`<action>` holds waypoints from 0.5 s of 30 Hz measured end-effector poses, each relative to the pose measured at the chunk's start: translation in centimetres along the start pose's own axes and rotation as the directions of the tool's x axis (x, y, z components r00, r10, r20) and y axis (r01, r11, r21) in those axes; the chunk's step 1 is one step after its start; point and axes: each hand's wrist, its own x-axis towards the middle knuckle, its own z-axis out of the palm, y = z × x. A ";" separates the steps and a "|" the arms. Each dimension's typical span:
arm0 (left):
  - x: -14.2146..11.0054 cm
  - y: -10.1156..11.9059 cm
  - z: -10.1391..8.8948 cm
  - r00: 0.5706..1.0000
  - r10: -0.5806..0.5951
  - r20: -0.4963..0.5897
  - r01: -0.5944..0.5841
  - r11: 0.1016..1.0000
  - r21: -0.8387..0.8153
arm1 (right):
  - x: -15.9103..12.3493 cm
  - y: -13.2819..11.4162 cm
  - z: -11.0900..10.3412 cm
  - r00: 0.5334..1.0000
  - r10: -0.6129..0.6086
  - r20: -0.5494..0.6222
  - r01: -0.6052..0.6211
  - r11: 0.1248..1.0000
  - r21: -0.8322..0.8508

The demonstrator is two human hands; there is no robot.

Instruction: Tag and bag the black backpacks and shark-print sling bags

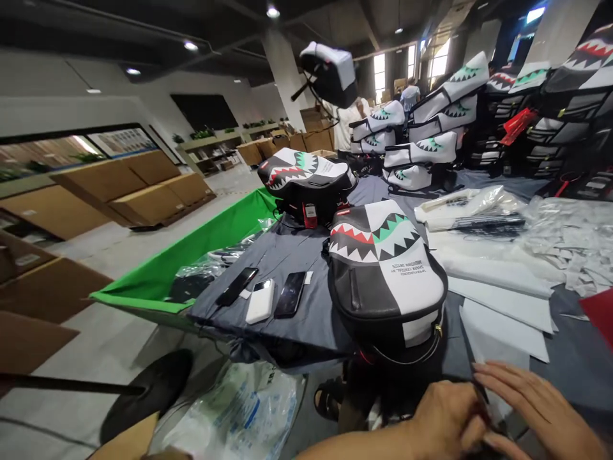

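My left hand (447, 415) is at the lower right, its fingers curled closed. Facing it is my right hand (536, 406), fingers bent in from the other side. Between them is a small dark thing, mostly hidden by the fingers; I cannot make out its kind. Just beyond my hands, a black-and-white backpack (383, 268) with red and green shark teeth lies on the dark-clothed table (306, 332). Flat white sheets (498, 313) lie close above my right hand. A second shark-teeth backpack (306, 172) rests farther back.
Two dark phones (290, 294) and a white power bank (261, 300) lie at the table's left edge. A green bin (143, 281) with plastic-wrapped items adjoins it. Stacked backpacks (431, 150) stand behind. Across the table, a person holds up another backpack (330, 73).
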 end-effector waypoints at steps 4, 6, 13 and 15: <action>-3.1 0.0 -4.6 0.943 0.313 0.114 -0.325 0.789 0.522 | 4.3 1.2 1.1 0.932 -0.361 0.039 0.351 0.923 0.160; -4.5 0.6 -7.0 0.947 0.313 -0.068 -0.215 0.779 0.589 | 5.6 1.4 2.7 0.927 -0.374 -0.018 0.369 0.905 0.212; -6.4 1.7 -14.1 0.862 -0.036 -0.506 0.227 0.919 0.322 | 8.9 -2.1 5.3 0.955 -0.253 -0.156 0.266 0.962 0.065; -6.4 1.0 -15.3 0.876 -0.039 -0.481 0.264 0.874 0.408 | 9.9 -3.2 5.3 0.954 -0.249 -0.170 0.253 0.968 0.002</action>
